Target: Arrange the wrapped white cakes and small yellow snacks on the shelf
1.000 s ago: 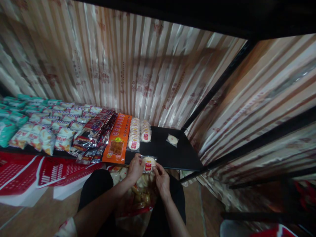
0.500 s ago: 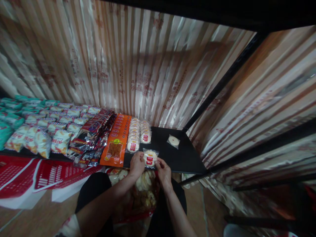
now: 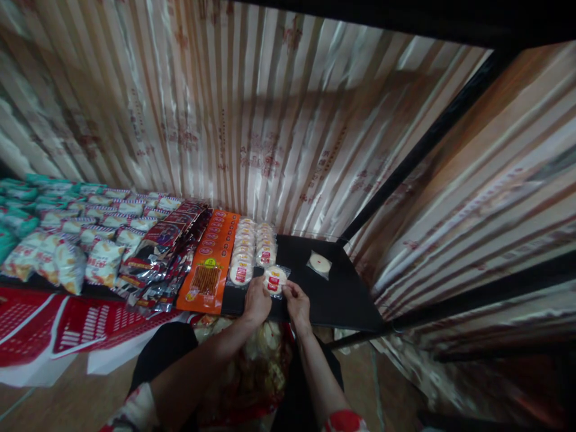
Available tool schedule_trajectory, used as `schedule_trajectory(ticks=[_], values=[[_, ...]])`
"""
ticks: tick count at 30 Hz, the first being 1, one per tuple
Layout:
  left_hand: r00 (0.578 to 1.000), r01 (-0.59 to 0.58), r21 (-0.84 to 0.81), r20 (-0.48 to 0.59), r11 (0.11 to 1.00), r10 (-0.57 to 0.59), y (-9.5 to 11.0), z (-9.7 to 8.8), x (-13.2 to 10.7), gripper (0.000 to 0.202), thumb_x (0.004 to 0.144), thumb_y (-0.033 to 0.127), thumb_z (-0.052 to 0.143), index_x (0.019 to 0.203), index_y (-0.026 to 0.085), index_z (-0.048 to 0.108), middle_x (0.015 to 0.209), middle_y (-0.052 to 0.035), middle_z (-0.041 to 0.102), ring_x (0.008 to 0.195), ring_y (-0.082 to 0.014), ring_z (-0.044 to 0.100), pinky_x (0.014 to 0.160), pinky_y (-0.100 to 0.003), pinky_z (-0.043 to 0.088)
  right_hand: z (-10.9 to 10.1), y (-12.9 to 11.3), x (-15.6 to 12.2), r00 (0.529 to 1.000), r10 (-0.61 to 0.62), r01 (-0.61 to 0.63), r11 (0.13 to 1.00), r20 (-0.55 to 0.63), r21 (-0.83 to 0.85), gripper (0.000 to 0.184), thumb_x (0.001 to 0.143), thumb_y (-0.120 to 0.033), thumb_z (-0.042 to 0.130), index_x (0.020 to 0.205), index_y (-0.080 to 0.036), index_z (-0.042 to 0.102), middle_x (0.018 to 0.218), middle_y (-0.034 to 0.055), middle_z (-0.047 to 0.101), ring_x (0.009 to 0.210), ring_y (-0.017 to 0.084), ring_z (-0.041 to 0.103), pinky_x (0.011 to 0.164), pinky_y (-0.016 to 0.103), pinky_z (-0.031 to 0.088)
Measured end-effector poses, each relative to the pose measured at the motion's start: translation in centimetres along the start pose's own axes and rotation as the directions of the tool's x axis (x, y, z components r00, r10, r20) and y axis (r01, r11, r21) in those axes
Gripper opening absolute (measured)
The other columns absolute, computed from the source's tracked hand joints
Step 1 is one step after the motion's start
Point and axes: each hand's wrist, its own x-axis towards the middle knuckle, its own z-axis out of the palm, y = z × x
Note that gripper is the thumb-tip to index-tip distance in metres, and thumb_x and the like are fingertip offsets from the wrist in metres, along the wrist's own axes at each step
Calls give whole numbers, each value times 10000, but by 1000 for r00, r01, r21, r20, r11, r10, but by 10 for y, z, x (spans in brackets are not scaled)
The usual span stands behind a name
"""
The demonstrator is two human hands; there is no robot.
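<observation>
Both my hands hold one clear-wrapped round white cake with a red label (image 3: 274, 279) just above the black shelf (image 3: 342, 294). My left hand (image 3: 256, 302) pinches its left edge and my right hand (image 3: 297, 302) pinches its right edge. It hovers right in front of two rows of the same cakes (image 3: 253, 247) laid overlapping on the shelf. A single wrapped cake (image 3: 320, 263) lies alone further right. A bag of more cakes (image 3: 252, 360) rests in my lap.
Left of the cakes lie an orange snack pack row (image 3: 210, 261), dark foil packs (image 3: 166, 252), white and red snack bags (image 3: 90, 246) and green packs (image 3: 27, 192). Red price strips (image 3: 67, 330) line the shelf front. Striped foil paper backs the shelf; a black frame post (image 3: 427, 144) stands right.
My hands have carried the wrapped cake up and forward from the lap bag onto the shelf, closer to the rows. The view has shifted slightly.
</observation>
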Motion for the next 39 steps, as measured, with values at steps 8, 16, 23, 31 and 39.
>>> schedule_trajectory(ticks=[8,16,23,31,39], values=[[999,-40,68,19,997,39,-1,8,13,444,730,-6,427,1142,98,556,1217,-144,564,1178,-209,489,1032,-306,356,15,9,26,1000,-3,4,998,31,-59,322,596,-404,638,816,-174,691,685,9,680,637,160,582,639,273,448],[999,11,56,53,998,-14,-1,13,21,500,731,-5,438,1224,49,504,1330,-177,474,1267,-223,411,1086,-293,291,26,9,39,997,-72,75,968,24,-238,274,639,-396,578,807,-216,696,744,0,687,666,169,589,673,283,442],[996,33,91,80,995,-40,6,13,26,502,749,-7,409,1239,59,496,1339,-160,473,1278,-212,400,1094,-296,282,33,1,40,985,-173,141,862,-22,-487,263,690,-361,523,825,-226,704,793,15,667,717,167,587,673,264,431],[997,6,132,74,991,-16,6,16,32,512,763,6,383,1264,60,473,1353,-151,460,1281,-186,396,1098,-282,280,39,-13,41,998,-46,57,763,34,-644,318,765,-318,449,970,-209,666,914,29,680,808,163,614,705,242,439],[997,-2,148,74,989,-9,3,21,34,528,751,-3,386,1267,66,475,1358,-138,458,1287,-196,387,1104,-292,281,42,-15,43,997,-49,80,771,67,-631,327,780,-313,455,1027,-208,641,953,37,675,842,163,617,725,243,446]])
